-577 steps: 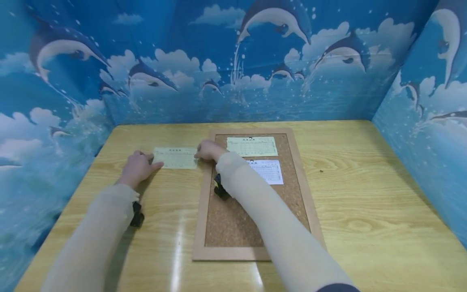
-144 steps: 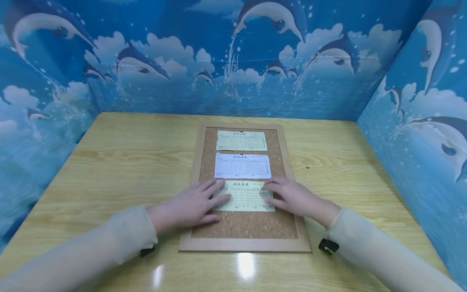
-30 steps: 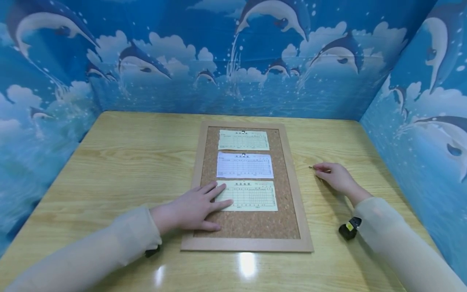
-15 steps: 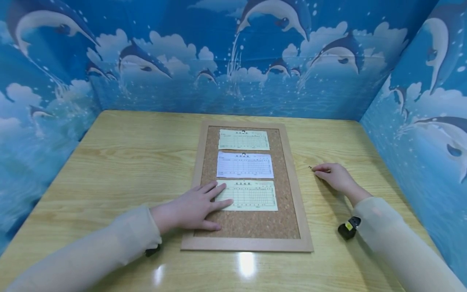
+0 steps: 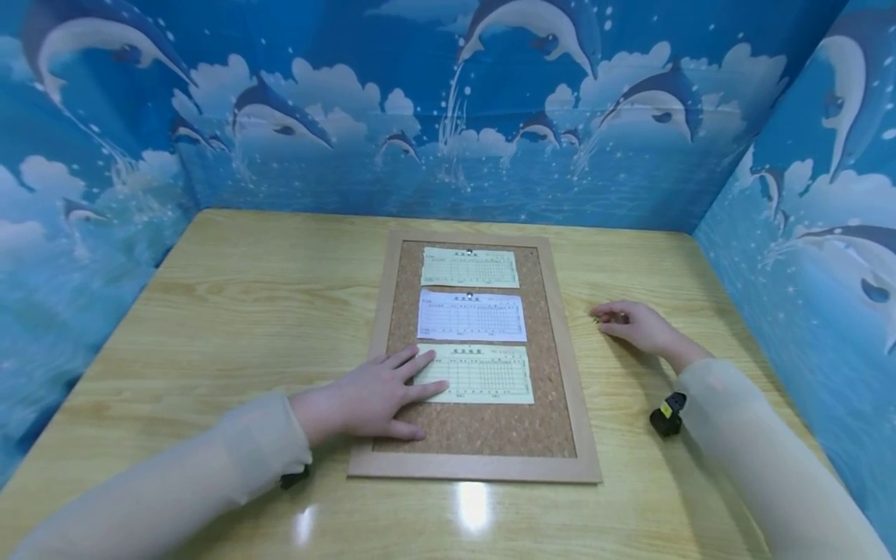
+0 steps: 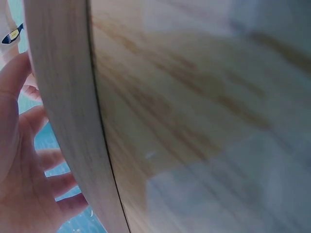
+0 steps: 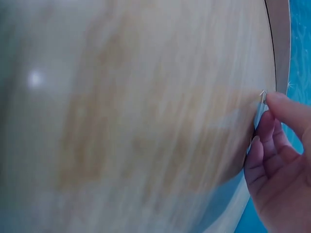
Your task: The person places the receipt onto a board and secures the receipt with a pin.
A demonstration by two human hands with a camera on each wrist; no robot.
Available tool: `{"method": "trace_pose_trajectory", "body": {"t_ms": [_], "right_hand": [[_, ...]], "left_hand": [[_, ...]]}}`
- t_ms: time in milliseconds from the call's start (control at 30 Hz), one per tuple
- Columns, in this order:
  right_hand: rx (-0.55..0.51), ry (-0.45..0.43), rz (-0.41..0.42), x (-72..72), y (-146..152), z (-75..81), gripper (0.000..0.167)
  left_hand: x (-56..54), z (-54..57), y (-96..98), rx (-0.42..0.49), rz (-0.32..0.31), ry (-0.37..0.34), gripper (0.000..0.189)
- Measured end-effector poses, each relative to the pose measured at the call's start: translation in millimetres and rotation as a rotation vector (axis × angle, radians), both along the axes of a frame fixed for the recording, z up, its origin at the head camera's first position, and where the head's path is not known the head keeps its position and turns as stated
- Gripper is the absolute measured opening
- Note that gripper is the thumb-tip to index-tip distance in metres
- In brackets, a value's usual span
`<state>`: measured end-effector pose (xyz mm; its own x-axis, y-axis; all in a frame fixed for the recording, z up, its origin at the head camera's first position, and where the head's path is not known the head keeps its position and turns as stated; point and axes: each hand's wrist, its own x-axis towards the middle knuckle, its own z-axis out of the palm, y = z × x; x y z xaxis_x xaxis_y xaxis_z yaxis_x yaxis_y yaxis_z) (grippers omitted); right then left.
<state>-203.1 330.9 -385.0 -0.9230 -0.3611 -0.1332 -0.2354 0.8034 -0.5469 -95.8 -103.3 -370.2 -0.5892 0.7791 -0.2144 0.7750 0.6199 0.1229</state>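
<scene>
My left hand [image 5: 374, 395] lies with spread fingers on the left edge of the lowest pale green printed form [image 5: 483, 377]. That form lies on the framed corkboard [image 5: 472, 435]. In the left wrist view the left hand [image 6: 24, 160] shows beside the board's frame edge. To the right of the board, my right hand [image 5: 640, 327] pinches at a small metal thumbtack [image 7: 264, 95] at the table surface. The fingertips partly cover the tack; in the right wrist view it sits against the thumb tip of the right hand [image 7: 286, 165].
Higher on the board, a white form [image 5: 472, 317] and another pale green form [image 5: 469, 269] are each held by a silver tack at the top. The board lies on a wood-grain table [image 5: 280, 311]. A dolphin-print backdrop [image 5: 392, 179] surrounds the table's back and sides.
Since the oldest frame, the green form has gone from the table onto the board. My right hand left it for the tack, and its fingers now close around that. The left hand stays put lately.
</scene>
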Motion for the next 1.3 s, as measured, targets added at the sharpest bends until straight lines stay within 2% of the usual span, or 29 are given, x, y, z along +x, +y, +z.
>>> {"method": "trace_pose_trajectory", "body": {"t_ms": [300, 567, 1067, 1300], "right_hand": [[-0.007, -0.022, -0.005, -7.1, 3.1, -2.0, 0.030], [-0.026, -0.044, -0.013, -3.3, 4.6, 0.3, 0.026], [-0.023, -0.081, -0.114, 1.7, 0.0, -1.1, 0.028], [-0.024, -0.066, -0.127, 2.2, -0.5, -1.7, 0.028]], "left_hand": [[0.5, -1.8, -0.2, -0.006, 0.001, 0.010, 0.073], [0.8, -1.7, 0.8, -0.013, 0.012, -0.006, 0.072], [2.1, -2.4, -0.1, -0.010, 0.020, -0.022, 0.072], [1.9, -2.0, 0.1, -0.005, 0.014, -0.012, 0.071]]}}
